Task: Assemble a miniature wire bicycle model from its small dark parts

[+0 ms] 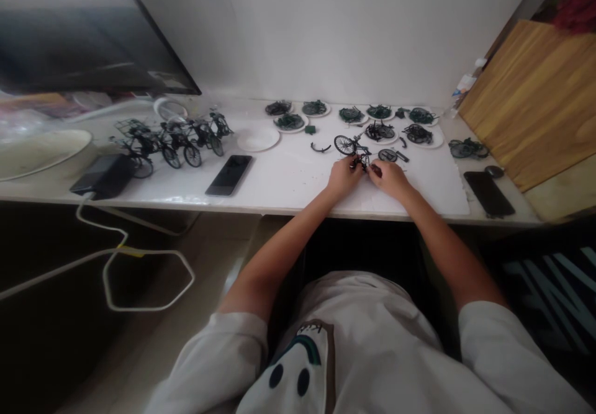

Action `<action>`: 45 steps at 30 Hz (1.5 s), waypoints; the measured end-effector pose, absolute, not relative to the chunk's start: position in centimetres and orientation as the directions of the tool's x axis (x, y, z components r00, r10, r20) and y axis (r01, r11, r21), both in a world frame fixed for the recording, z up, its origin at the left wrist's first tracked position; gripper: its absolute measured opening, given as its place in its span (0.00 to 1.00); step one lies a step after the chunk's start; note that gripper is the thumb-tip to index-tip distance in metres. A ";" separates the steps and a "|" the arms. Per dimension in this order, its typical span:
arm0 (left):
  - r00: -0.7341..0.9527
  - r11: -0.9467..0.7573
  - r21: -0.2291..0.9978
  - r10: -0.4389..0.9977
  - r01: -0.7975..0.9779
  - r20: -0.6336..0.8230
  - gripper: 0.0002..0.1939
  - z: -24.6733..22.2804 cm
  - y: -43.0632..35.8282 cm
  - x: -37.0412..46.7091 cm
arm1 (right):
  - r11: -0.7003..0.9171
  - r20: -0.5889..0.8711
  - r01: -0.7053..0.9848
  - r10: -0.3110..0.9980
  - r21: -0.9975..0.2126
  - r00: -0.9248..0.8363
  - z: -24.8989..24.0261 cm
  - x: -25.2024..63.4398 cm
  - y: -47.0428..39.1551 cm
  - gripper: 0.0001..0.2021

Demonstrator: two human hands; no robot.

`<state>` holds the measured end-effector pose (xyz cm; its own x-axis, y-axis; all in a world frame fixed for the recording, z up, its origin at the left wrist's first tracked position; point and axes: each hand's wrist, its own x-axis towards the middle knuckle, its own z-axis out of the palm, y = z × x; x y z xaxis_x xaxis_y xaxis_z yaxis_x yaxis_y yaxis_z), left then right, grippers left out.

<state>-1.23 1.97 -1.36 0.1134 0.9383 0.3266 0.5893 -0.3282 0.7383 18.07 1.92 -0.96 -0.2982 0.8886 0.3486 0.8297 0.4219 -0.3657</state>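
Near the front of the white table (pixel 298 178), my left hand (pixel 345 175) is closed around the lower part of a small black model bicycle (pixel 345 145), whose spoked wheel points up and to the left. My right hand (pixel 388 177) is pinched at the same bicycle's other side; whether it grips the frame or a tiny part is hidden by the fingers. Just beyond the right hand lies a loose wheel (pixel 387 154) with small dark pieces. A curved black part (pixel 320 148) rests to the left of the bicycle.
Several finished-looking model bicycles (pixel 190 144) stand at left, beside a black power adapter (pixel 103 175) and a white bowl (pixel 44 150). Plates of dark parts (pixel 291 122) line the back. A phone (pixel 230 175) lies left of my hands, another phone (pixel 488 193) right.
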 end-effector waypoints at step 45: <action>0.105 -0.344 0.735 0.930 0.584 0.352 0.22 -1.4 1.9 -1.0 | 0.438 0.363 0.811 0.881 -0.387 -0.303 -0.9 18.1 1.7 0.16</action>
